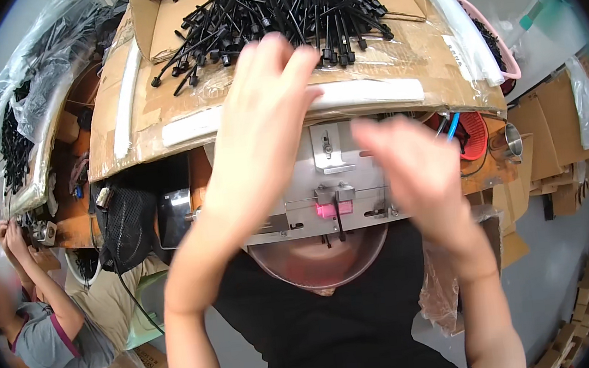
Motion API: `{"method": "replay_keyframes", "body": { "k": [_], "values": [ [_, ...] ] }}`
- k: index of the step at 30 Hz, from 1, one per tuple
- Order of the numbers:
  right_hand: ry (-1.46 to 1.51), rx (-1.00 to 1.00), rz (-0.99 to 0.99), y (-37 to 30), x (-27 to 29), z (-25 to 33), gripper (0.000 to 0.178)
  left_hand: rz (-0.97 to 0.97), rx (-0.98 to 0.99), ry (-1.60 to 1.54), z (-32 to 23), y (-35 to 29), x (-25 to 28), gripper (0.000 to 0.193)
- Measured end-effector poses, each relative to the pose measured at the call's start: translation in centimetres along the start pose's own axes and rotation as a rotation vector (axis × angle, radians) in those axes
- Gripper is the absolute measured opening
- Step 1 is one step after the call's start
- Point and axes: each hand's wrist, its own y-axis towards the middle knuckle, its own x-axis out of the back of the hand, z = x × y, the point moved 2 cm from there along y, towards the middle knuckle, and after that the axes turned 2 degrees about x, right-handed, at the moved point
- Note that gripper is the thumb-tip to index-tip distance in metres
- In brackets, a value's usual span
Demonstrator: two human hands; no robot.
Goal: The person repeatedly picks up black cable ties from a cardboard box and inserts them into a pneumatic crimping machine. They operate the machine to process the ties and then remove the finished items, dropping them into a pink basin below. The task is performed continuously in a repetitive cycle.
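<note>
My left hand (266, 109) reaches over the near edge of a heap of black plastic rods with knobbed ends (270, 9). Its fingers are bent and apart from the thumb, with nothing visible between them. Blurred by motion, my right hand (413, 162) hovers over the right part of a metal fixture plate (301, 176); its fingers are too smeared to read. A small metal clamp (334, 193) sits on the fixture above a pink block (334, 209), with a thin black rod (341, 223) standing out toward me. Below the plate's front edge is a translucent bowl (323, 259).
Cardboard (125, 115) with white padded strips (371, 93) lies between me and the heap. Right of the fixture stand a red basket (474, 135) and a metal cup (507, 141). A black mesh bag (128, 228) is on the left, and a co-worker (53, 328) works beyond it.
</note>
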Motion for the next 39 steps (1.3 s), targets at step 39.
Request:
{"method": "replay_keyframes", "body": {
  "k": [39],
  "values": [
    [0.639, -0.383, -0.078, 11.7, 3.8, -9.6, 0.018, 0.309, 0.193, -0.005, -8.1, -16.3, -3.2, 0.064]
  ]
}}
